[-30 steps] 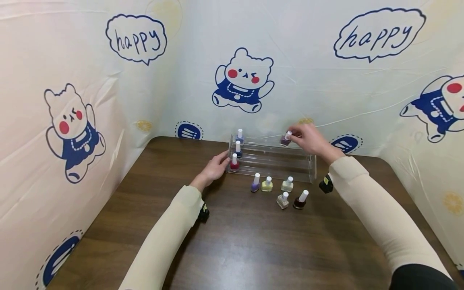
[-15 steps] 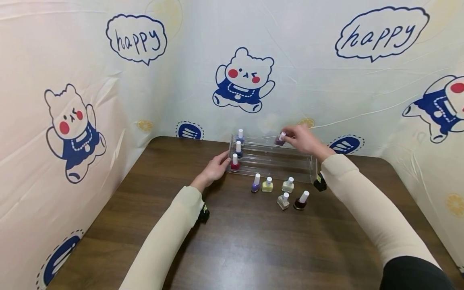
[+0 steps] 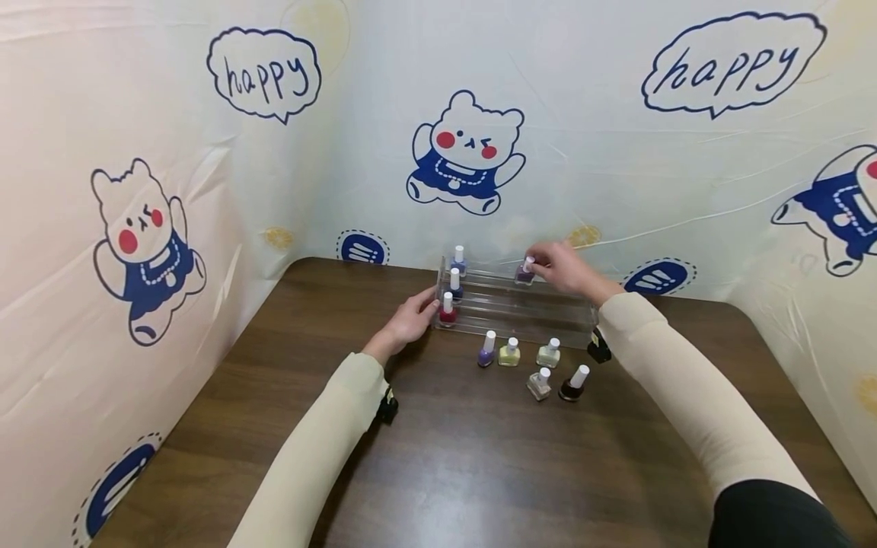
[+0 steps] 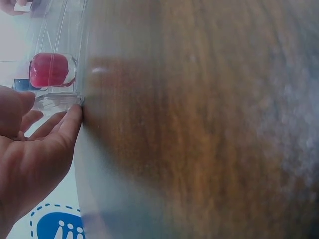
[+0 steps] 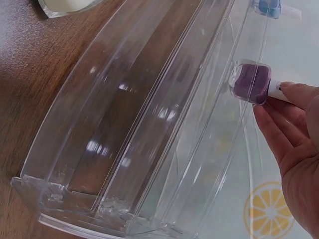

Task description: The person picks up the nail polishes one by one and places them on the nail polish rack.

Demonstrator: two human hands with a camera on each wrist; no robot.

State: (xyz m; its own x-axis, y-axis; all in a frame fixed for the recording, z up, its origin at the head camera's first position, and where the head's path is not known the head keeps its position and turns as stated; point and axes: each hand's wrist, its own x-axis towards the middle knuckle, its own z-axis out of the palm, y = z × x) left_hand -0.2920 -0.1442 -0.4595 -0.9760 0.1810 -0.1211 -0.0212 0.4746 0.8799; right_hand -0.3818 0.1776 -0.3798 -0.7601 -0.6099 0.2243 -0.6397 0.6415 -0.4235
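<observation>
My right hand [image 3: 565, 268] pinches the white cap of a purple nail polish bottle [image 5: 251, 82] at the back, top tier of a clear acrylic tiered rack [image 3: 514, 329]. In the right wrist view the bottle stands within that tier. My left hand [image 3: 408, 318] touches the rack's left end panel, its fingertips [image 4: 75, 113] against the lower corner. Near that end stand a red bottle [image 3: 448, 313] on the front tier, a dark blue one [image 3: 456, 291] on the middle tier and a lighter blue one [image 3: 460, 266] on the top tier.
In front of the rack, on the brown wooden table [image 3: 438, 464], stand several bottles: purple [image 3: 486, 355], yellow [image 3: 509, 355], pale green [image 3: 548, 355], clear glittery [image 3: 539, 387] and dark [image 3: 572, 388]. A printed cloth [image 3: 589, 152] hangs close behind the rack.
My right hand has moved left along the top tier and slightly down with the purple bottle. The left hand has stayed at the rack's left end. The view has shifted slightly.
</observation>
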